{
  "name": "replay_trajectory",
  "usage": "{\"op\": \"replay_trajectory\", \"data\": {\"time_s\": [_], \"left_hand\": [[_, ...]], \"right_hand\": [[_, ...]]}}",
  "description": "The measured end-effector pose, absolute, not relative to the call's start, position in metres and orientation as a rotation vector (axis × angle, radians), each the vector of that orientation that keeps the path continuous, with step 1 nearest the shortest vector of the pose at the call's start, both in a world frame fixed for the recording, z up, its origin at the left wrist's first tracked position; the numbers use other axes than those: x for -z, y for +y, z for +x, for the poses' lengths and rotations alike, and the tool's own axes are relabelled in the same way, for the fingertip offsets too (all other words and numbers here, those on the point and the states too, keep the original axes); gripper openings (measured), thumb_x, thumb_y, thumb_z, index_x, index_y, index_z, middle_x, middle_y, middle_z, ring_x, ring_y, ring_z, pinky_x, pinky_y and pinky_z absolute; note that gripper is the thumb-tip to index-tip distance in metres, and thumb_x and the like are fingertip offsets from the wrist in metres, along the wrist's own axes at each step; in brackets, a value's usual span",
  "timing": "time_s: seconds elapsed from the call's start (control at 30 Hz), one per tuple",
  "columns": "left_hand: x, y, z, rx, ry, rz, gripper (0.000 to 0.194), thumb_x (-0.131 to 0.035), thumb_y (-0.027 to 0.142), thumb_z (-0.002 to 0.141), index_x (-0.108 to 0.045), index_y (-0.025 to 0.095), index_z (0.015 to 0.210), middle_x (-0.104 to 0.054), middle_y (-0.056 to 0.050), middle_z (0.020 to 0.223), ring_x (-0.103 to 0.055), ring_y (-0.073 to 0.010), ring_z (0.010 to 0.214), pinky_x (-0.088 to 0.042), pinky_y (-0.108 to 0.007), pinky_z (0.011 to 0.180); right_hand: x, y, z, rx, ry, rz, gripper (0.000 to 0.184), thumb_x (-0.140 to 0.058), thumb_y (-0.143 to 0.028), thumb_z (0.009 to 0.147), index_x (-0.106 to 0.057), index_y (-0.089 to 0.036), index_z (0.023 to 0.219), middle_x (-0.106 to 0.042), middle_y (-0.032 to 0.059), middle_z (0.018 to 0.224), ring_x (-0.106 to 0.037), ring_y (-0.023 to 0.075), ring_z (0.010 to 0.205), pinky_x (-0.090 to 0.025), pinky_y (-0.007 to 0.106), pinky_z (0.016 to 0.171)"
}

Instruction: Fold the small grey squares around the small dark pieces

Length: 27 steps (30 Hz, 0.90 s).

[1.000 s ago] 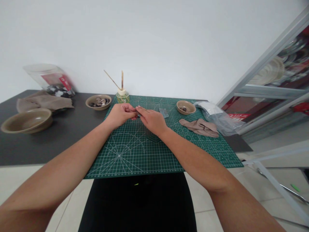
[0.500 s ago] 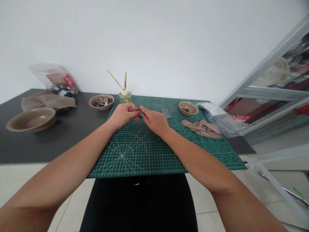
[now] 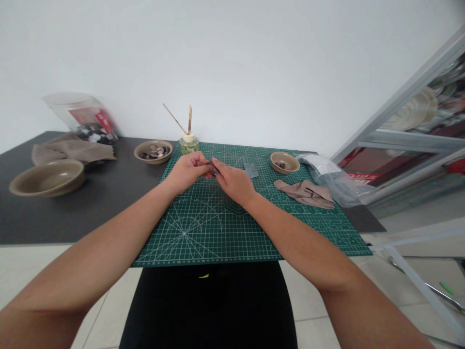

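Above the green cutting mat [image 3: 203, 228], my left hand [image 3: 189, 170] and my right hand [image 3: 235, 183] meet at the fingertips. Pinched between them is a small dark piece [image 3: 214, 168], too small and covered to name its kind. Both hands are closed on it, with my right fingers lying across its far side. Just beyond my right hand, a clear plastic piece [image 3: 250, 169] lies flat on the mat. A tan bowl [image 3: 170, 151] to the left holds several dark and pale stone-like pieces. The smaller right bowl [image 3: 297, 164] has a few dark ones.
A reed diffuser [image 3: 189, 143] stands at the mat's back left. To the right lie a brown cloth [image 3: 307, 193] and a clear plastic bag [image 3: 336, 182]. Far left are a large bowl [image 3: 74, 174], another cloth [image 3: 78, 148] and a plastic container [image 3: 70, 103]. A glazed cabinet borders the right.
The view has shifted very slightly. Both hands stay at the same spot, with only a small movement of the fingers around the dark piece.
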<state>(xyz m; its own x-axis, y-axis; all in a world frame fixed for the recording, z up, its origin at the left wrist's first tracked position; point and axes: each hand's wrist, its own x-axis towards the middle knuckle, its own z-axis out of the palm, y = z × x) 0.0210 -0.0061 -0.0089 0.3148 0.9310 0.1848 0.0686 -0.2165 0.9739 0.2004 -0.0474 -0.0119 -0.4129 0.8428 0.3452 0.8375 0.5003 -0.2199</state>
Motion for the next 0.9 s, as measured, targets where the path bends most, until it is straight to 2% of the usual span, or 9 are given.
{"op": "replay_trajectory", "data": {"time_s": [0.2, 0.47, 0.7, 0.9], "left_hand": [[0.0064, -0.0075, 0.0191, -1.076, 0.941, 1.579, 0.028, -0.080, 0.026, 0.068, -0.054, 0.019, 0.075, -0.069, 0.001, 0.059, -0.065, -0.0132, 0.055, -0.051, -0.026, 0.058], [0.0062, -0.0086, 0.0189, -1.028, 1.013, 1.716, 0.015, -0.070, 0.018, 0.069, -0.055, 0.020, 0.070, -0.068, 0.002, 0.058, -0.064, -0.0125, 0.055, -0.050, -0.025, 0.057], [0.0072, -0.0072, 0.0193, -1.058, 0.972, 1.633, 0.022, -0.075, 0.025, 0.070, -0.054, 0.020, 0.072, -0.069, 0.001, 0.059, -0.065, -0.0133, 0.055, -0.051, -0.026, 0.056], [0.0118, -0.0050, 0.0190, -1.025, 0.949, 1.677, 0.018, -0.071, 0.019, 0.067, -0.053, 0.020, 0.070, -0.069, 0.002, 0.059, -0.067, -0.0137, 0.058, -0.052, -0.027, 0.060]], "right_hand": [[0.0135, -0.0469, 0.2005, -0.020, -2.334, -1.411, 0.053, -0.041, -0.015, 0.103, -0.045, -0.014, 0.156, -0.055, 0.0087, 0.155, -0.064, 0.0204, 0.132, -0.055, 0.034, 0.106], [0.0115, -0.0505, 0.1967, -0.008, -2.380, -1.347, 0.055, -0.042, -0.015, 0.102, -0.044, -0.016, 0.157, -0.046, 0.0082, 0.160, -0.062, 0.0204, 0.133, -0.054, 0.035, 0.108], [0.0128, -0.0488, 0.1984, -0.001, -2.353, -1.380, 0.055, -0.043, -0.015, 0.102, -0.044, -0.016, 0.157, -0.052, 0.0085, 0.156, -0.061, 0.0210, 0.135, -0.055, 0.036, 0.107], [0.0106, -0.0521, 0.1956, 0.005, -2.402, -1.348, 0.055, -0.041, -0.016, 0.103, -0.043, -0.015, 0.157, -0.044, 0.0097, 0.161, -0.064, 0.0219, 0.131, -0.055, 0.038, 0.108]]}}
